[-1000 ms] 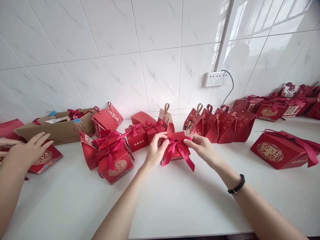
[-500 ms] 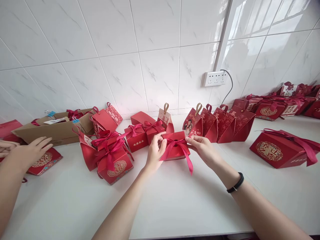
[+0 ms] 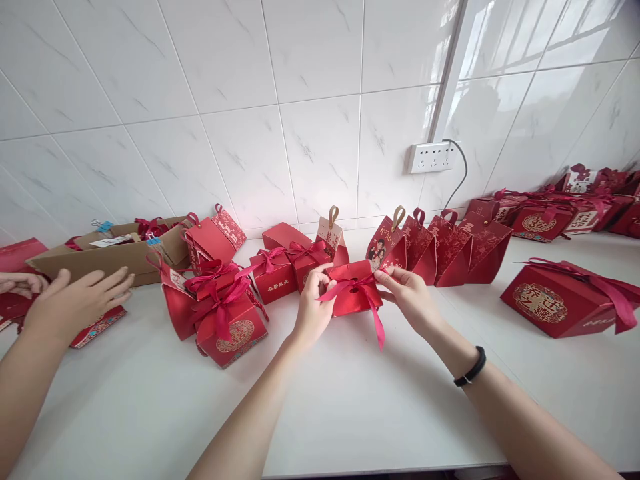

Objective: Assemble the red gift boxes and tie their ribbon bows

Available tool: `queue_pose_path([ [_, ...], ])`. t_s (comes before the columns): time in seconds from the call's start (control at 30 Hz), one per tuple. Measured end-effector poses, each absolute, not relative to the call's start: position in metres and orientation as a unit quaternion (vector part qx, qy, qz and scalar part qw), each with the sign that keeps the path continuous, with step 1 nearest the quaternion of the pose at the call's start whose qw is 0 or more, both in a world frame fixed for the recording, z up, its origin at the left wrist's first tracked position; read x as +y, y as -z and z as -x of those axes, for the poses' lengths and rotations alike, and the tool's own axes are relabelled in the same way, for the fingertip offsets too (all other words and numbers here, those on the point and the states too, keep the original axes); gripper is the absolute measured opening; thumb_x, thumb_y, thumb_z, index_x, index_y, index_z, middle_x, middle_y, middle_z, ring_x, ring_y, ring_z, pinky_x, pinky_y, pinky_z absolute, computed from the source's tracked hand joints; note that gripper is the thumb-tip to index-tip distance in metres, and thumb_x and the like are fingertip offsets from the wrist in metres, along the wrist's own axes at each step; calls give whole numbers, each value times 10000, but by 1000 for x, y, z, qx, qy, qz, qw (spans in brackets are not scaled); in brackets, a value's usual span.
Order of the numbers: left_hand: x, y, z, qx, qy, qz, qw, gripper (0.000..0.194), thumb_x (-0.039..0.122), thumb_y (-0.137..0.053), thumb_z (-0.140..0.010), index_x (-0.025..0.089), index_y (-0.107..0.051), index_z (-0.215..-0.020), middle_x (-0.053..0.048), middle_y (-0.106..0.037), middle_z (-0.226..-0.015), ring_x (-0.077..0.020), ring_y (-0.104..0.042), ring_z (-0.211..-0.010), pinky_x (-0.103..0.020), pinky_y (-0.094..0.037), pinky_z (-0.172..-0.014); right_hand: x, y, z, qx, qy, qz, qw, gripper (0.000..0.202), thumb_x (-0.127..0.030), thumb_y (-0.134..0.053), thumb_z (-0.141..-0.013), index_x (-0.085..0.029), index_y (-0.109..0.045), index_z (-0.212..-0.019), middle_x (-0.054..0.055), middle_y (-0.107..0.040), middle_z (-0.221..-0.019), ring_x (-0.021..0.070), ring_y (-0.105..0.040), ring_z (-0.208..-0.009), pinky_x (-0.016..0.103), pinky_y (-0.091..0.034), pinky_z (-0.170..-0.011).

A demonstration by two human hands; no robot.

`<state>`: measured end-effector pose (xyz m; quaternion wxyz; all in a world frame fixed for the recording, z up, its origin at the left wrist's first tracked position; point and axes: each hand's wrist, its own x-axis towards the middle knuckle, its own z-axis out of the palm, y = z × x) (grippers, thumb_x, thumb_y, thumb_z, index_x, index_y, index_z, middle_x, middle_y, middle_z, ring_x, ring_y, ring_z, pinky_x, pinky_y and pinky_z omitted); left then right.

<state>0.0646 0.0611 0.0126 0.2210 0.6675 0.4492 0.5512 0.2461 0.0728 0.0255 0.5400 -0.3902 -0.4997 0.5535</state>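
A small red gift box [image 3: 354,303] stands on the white table in front of me. A crimson ribbon [image 3: 373,310] is tied across its top, with one tail hanging down the front. My left hand [image 3: 314,300] is closed on the box's left upper edge, and a ribbon end lies by its thumb. At the right upper corner my right hand [image 3: 407,293], with a black band on the wrist, pinches the box between thumb and fingers. Whether its fingertips also catch the ribbon, I cannot tell. Behind the hands are red boxes with ribbon bows [image 3: 273,275].
Several red handled boxes [image 3: 450,250] line up behind my right hand. A larger ribboned box [image 3: 563,300] lies to the right. Bow-tied boxes [image 3: 233,327] stand on the left, near a cardboard tray [image 3: 90,263]. Another person's hands [image 3: 75,303] handle a red box at far left.
The box in my hands has tipped slightly and its ribbon end has shifted left towards my left thumb. The other person's hand has moved right, with fingers spread.
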Motion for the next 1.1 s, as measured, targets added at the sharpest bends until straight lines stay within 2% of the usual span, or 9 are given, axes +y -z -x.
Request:
queue_pose_path([
  [0.1, 61, -13, -63, 439, -555, -665, 238, 168, 289, -506, -849, 205, -411, -739, -89, -543, -1131, -222, -456, -1219, -357, -388, -943, 67, -29, -246, -581, -435, 399, 560, 396, -478, -670, -724, -264, -519, -1020, 63, -542, -1119, 228, -573, -1018, 394, -509, -818],
  [0.23, 59, -14, -65, 424, -562, -667, 245, 192, 301, -513, -847, 196, -429, -711, -91, -541, -1144, -235, -466, -1201, -362, -390, -944, 60, -31, -241, -710, -262, 395, 520, 247, -474, -546, -824, -262, -614, -930, 86, -468, -1237, 257, -401, -1253, 403, -440, -943],
  [0.33, 56, -16, -68, 426, -573, -638, 288, 183, 339, -482, -864, 187, -493, -764, -93, -530, -1199, -230, -481, -1176, -354, -406, -936, 61, -28, -238, -723, -252, 396, 507, 320, -448, -395, -907, -243, -634, -853, 88, -507, -1164, 235, -415, -1246, 396, -402, -992],
  [0.47, 52, -17, -73, 436, -584, -609, 314, 182, 373, -468, -873, 201, -520, -895, -86, -513, -1239, -221, -495, -1155, -361, -414, -937, 64, -23, -237, -728, -240, 413, 492, 228, -427, -507, -855, -245, -635, -902, 98, -482, -1175, 254, -426, -1224, 389, -471, -902],
  [0.57, 52, -16, -74, 429, -585, -641, 251, 170, 340, -536, -841, 207, -532, -948, -90, -496, -1239, -232, -451, -1202, -388, -383, -980, 63, -20, -236, -742, -217, 420, 476, 195, -396, -584, -804, -251, -641, -921, 98, -444, -1213, 267, -418, -1224, 419, -463, -916],
  [0.7, 52, -15, -75, 425, -572, -690, 127, 89, 264, -521, -861, 197, -560, -816, -90, -496, -1204, -226, -440, -1216, -405, -380, -1001, 61, -21, -239, -737, -258, 417, 465, 218, -394, -520, -838, -260, -634, -966, 96, -419, -1251, 261, -369, -1272, 415, -455, -937],
  [0.8, 52, -13, -74, 411, -570, -711, 36, 62, 230, -515, -870, 198, -551, -830, -90, -497, -1185, -222, -455, -1203, -419, -406, -991, 61, -26, -247, -746, -301, 403, 436, 411, -405, -519, -836, -325, -478, -1238, 76, -366, -1345, 261, -311, -1317, 445, -405, -995],
  [0.93, 54, -9, -72, 363, -554, -749, -41, 16, 187, -533, -852, 193, -547, -855, -94, -516, -1129, -232, -467, -1184, -422, -458, -940, 65, -28, -256, -804, -324, 358, 346, 963, -395, -707, -682, -336, -107, -1433, 96, -265, -1447, 294, -312, -1321, 487, -334, -1048],
  [1.1, 58, -10, -63, 313, -518, -786, -128, 58, 151, -568, -808, 206, -574, -824, -78, -558, -1016, -241, -507, -1117, -429, -486, -902, 72, -19, -254, -808, -290, 364, 361, 989, -346, -731, -655, -296, -124, -1435, 128, -395, -1341, 310, -415, -1239, 509, -423, -968],
])
